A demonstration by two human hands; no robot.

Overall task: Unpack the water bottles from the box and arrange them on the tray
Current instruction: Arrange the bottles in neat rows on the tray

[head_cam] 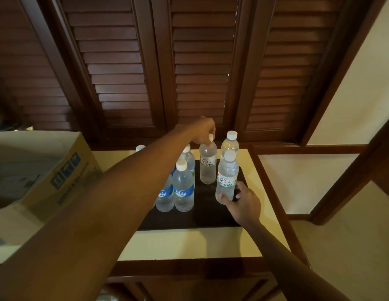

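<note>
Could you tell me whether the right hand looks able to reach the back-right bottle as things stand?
Probably yes, once it lets go. The right hand is wrapped round the near white-label bottle, which stands directly in front of the back-right bottle; the way over or round its right side looks open.

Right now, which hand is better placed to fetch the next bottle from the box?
Left, probably. The box sits on the left side, right beside the left forearm. The left hand pinches a bottle cap; the right hand, gripping the near-right bottle, would have to cross the tray.
</note>
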